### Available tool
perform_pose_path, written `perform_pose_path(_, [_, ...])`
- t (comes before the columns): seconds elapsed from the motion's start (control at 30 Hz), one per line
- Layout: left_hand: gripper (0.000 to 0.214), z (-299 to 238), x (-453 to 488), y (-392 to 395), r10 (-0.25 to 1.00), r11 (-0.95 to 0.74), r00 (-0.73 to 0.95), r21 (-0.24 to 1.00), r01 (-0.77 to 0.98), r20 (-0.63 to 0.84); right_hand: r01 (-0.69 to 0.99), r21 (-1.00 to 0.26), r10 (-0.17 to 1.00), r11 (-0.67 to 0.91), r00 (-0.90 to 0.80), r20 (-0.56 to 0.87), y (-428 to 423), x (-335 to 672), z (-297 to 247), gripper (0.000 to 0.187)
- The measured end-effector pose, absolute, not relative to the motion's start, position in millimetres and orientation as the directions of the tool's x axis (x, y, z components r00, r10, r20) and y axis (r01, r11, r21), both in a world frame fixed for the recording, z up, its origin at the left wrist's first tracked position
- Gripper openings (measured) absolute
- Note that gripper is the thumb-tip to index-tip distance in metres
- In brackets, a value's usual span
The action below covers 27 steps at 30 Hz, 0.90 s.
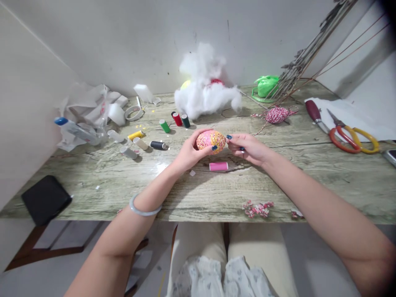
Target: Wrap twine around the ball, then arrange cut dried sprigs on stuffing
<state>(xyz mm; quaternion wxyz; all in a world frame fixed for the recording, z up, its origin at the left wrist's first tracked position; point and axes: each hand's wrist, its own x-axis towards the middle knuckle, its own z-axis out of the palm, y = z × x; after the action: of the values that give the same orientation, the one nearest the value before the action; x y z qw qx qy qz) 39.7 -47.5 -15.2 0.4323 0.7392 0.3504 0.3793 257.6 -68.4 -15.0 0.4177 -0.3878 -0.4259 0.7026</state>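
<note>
My left hand point(189, 154) is closed around a pink and yellow egg-shaped ball point(210, 140) wound with thread, held just above the wooden table point(216, 194). My right hand point(247, 148) touches the ball's right end, its fingertips pinched together there; what they pinch is too fine to make out. A pink thread spool point(218, 166) lies on the table directly under both hands. A pale bangle point(144, 208) sits on my left wrist.
Several thread spools point(163, 126) lie left of centre, white stuffing point(204, 93) at the back, a red-white twine ball point(276, 114), green ribbon point(266, 86), scissors point(349, 134), a knife point(314, 113), glue bottle point(74, 128), black pouch point(45, 199), twine scraps point(258, 208).
</note>
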Motion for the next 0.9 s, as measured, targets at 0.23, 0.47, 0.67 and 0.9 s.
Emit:
perform_pose_path(0.23, [0.061, -20, 39, -50, 0.808, -0.474, 0.497, 0.849, 0.232, 0.315, -0.203, -0.941, 0.93, -0.272, -0.305, -0.203, -67, 259, -17, 0.042])
perform_pose_path(0.47, [0.062, -18, 33, -47, 0.689, -0.71, 0.526, 0.609, 0.354, 0.498, -0.05, -0.983, 0.951, -0.176, -0.268, -0.157, -63, 259, -24, 0.041])
perform_pose_path(0.67, [0.061, -19, 33, -42, 0.666, -0.669, 0.569, 0.723, 0.172, 0.482, 0.009, -0.994, 0.954, -0.11, -0.28, -0.108, -62, 260, -25, 0.039])
perform_pose_path(0.9, [0.079, -22, 35, -40, 0.706, -0.533, 0.544, 0.846, -0.013, 0.453, 0.061, -0.994, 0.933, -0.094, -0.343, -0.11, -67, 256, -21, 0.048])
